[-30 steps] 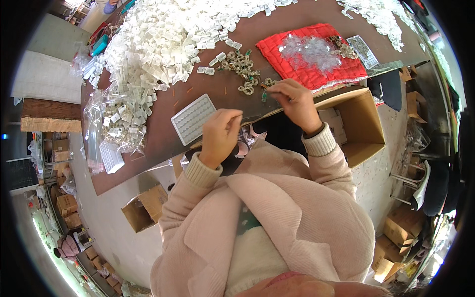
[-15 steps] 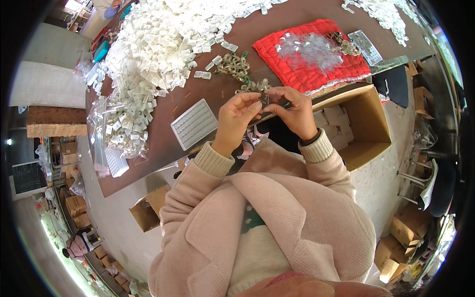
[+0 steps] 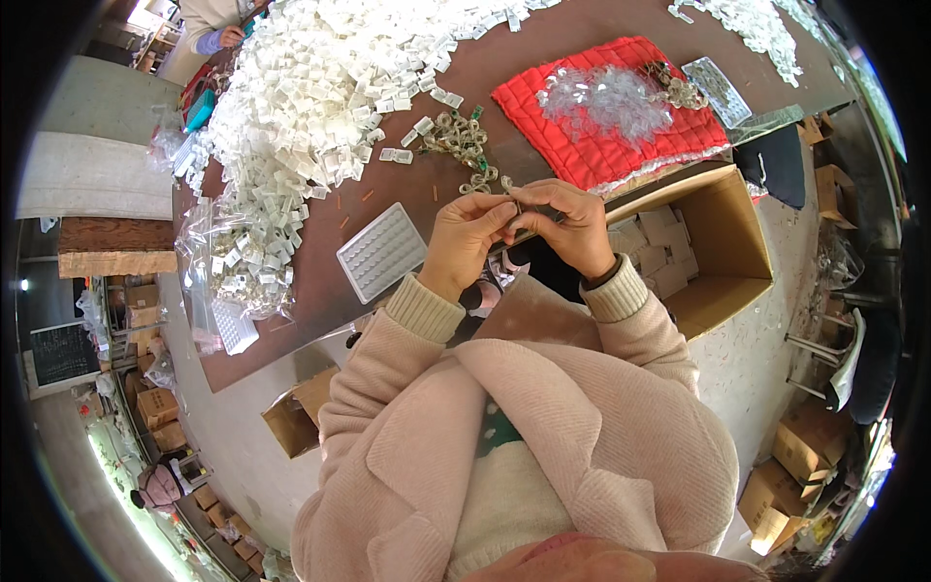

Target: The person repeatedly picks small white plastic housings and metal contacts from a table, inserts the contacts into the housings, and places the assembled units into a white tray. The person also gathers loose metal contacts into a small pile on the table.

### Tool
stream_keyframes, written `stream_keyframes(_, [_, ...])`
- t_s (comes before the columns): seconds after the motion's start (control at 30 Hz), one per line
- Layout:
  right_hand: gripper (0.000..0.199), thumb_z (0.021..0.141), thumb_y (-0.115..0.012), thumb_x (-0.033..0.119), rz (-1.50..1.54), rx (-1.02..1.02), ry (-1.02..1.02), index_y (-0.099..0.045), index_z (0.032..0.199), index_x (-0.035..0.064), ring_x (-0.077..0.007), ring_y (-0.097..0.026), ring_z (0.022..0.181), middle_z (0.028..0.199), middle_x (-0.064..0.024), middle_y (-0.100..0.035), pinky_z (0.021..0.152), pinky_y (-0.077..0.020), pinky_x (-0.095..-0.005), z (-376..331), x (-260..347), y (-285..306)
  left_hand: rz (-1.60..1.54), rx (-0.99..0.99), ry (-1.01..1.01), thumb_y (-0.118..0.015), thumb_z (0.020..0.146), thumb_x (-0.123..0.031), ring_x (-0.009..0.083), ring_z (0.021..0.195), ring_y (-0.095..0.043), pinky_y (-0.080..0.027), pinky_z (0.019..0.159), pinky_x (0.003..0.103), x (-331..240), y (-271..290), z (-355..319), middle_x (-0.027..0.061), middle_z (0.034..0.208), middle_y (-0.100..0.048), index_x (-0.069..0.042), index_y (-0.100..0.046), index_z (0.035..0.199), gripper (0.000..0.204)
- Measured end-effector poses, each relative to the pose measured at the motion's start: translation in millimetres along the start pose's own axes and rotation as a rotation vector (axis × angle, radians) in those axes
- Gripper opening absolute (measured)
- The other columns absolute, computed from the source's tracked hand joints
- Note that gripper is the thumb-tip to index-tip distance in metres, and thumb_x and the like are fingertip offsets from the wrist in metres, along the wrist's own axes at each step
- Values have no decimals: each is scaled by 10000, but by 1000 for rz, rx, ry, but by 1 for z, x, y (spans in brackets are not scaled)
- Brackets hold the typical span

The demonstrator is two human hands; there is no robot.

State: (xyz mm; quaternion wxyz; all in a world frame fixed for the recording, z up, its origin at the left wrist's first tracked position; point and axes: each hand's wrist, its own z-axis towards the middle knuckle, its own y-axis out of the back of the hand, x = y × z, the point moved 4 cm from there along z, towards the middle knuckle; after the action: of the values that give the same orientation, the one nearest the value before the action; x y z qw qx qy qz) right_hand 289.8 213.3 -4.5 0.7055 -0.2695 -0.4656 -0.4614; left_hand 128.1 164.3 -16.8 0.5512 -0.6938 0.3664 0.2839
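My left hand [image 3: 467,241] and my right hand [image 3: 570,226] meet over the table's near edge, fingertips pinched together. Between them is a small thing, mostly hidden by the fingers and too small to name. Just beyond the fingers lies a cluster of small ring-shaped, brownish-clear pieces [image 3: 460,139] with bits of green. To the left of my left hand rests a white tray [image 3: 382,252] with rows of hollows. On the right, a red quilted cloth [image 3: 562,145] bears a heap of clear plastic pieces [image 3: 606,105].
A large heap of small white plastic pieces [image 3: 301,107] covers the table's left side. Below the right edge stands an open cardboard box [image 3: 732,252] holding small boxes. Another person's hand [image 3: 231,37] shows at the far left. A patterned tray [image 3: 718,92] lies by the cloth.
My hands have drawn closer together, their fingertips now touching. The other person's hand at the far left has come further into view.
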Motion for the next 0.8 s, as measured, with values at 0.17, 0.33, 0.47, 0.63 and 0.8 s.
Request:
stream_keyframes(0.17, [287,899,-720,-32,469,-99,-237,-681,1184,-25,-169,-694,953,1068,-87,-715,878,-555,-295,0,-13,-1,413,-257,-259,-674,922,32,128,795,-628,-522,717,253,-16,12,-4,60,991,-679,-9,-673,1167,248])
stream_keyframes(0.33, [241,943,-675,-11,583,-99,-297,-670,1183,-13,-125,-679,936,1046,-47,-702,863,-539,-262,0,-12,-2,648,-103,-384,-642,830,94,145,1134,-566,-495,913,282,-28,-1,-5,71,1282,-583,-13,-581,1324,509])
stream_keyframes(0.47, [233,948,-651,-11,705,-105,-335,-661,1181,-9,-134,-680,885,1037,-59,-699,843,-543,-269,0,-8,-7,443,1,-319,-690,850,73,138,1071,-597,-507,907,279,-24,-9,-7,61,1205,-614,0,-572,1334,503])
stream_keyframes(0.63, [213,961,-578,-19,816,-88,-436,-618,1170,-12,-166,-673,852,983,-81,-690,800,-558,-311,1,-5,-8,371,-21,-192,-699,888,53,111,936,-640,-533,855,254,-24,-2,-12,49,1070,-660,11,-585,1298,428])
stream_keyframes(0.8, [197,935,-581,-51,510,-8,-429,-612,1123,-1,-133,-657,823,958,-63,-655,744,-553,-274,0,2,-11,478,-4,-270,-679,919,32,111,871,-646,-541,772,248,-31,-2,-22,65,1016,-672,8,-588,1275,368])
